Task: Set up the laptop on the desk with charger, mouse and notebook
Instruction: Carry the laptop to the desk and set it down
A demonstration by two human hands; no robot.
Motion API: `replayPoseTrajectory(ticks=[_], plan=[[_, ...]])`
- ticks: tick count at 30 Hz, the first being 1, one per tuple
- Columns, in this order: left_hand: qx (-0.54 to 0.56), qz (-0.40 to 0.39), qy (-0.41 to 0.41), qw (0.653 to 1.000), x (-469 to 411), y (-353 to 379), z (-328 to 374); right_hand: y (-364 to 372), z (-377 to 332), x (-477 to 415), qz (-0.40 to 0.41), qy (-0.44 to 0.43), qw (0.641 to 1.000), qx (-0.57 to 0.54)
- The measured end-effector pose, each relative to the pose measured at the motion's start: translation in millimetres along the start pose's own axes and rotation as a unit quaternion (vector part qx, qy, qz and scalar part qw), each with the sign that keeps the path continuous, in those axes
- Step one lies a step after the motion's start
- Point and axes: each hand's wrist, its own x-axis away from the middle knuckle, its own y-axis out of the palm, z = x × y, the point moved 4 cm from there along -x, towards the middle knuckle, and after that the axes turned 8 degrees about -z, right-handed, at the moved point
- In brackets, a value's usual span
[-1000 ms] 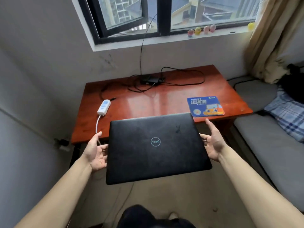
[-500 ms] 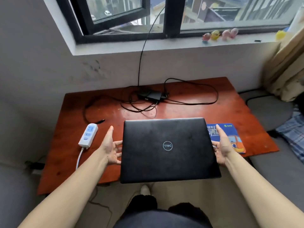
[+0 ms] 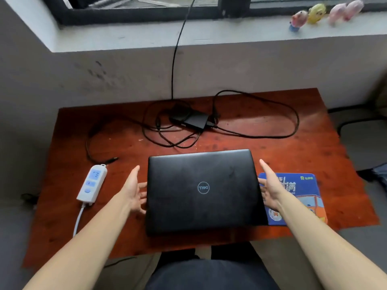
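One closed black laptop (image 3: 202, 190) is lying lid-up over the near middle of the red-brown desk (image 3: 314, 143), its right edge overlapping one blue mouse pad (image 3: 301, 197). The left hand (image 3: 134, 190) and right hand (image 3: 270, 188) are flanking it with palms facing inward and fingers spread; fingertips are touching the laptop's side edges, but whether they are gripping cannot be told. One black charger brick (image 3: 196, 120) is sitting at the desk's far middle amid looping black cables (image 3: 272, 126). One white power strip (image 3: 92, 183) is lying well left of the laptop. Four small figurines (image 3: 326, 11) are lining the windowsill (image 3: 209, 36). Bare desktop is showing at the far right and near-left corners.
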Motion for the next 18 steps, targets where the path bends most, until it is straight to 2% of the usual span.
replayPoseTrajectory(ticks=[7,18], plan=[[0.002,0.014,-0.005,1.0,-19,-4,16,-12,-21,-26,-0.036,0.048,0.996,0.058],[-0.009,-0.024,-0.003,1.0,-30,-13,18,-18,-23,-47,-0.08,0.064,0.994,0.045]])
